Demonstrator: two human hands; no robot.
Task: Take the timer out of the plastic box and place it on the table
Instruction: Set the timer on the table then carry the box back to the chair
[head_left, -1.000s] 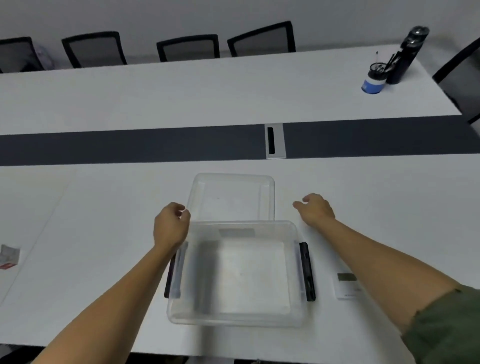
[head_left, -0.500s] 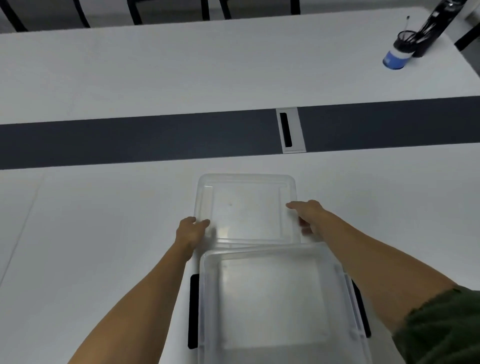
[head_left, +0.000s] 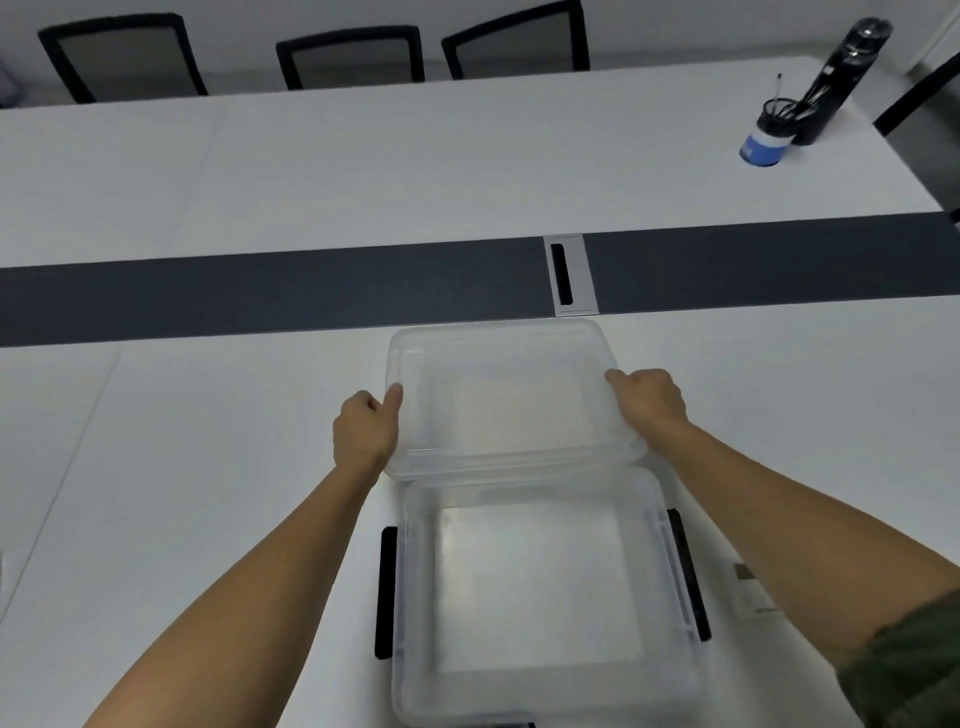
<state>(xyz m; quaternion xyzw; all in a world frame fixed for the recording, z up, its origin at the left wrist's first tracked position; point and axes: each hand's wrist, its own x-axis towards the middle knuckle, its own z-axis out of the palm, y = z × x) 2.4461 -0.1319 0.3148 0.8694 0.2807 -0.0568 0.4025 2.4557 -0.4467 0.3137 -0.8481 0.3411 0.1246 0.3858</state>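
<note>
A clear plastic box (head_left: 540, 582) with black side latches stands open near the table's front edge, and nothing lies inside it. Its clear lid (head_left: 498, 400) is just behind it. My left hand (head_left: 366, 431) grips the lid's left edge and my right hand (head_left: 647, 402) grips its right edge. The lid's near edge sits slightly over the box's rear rim. The white timer (head_left: 750, 587) lies on the table to the right of the box, partly hidden by my right forearm.
A dark strip with a silver cable port (head_left: 569, 273) runs across the white table (head_left: 208, 467) behind the lid. A blue pen cup (head_left: 766, 135) and a black bottle (head_left: 836, 78) stand far right. Black chairs (head_left: 348, 60) line the far side.
Both hands went from beside the box to the lid's side edges and now grip it. The lid looks lifted toward the box. The view has shifted.
</note>
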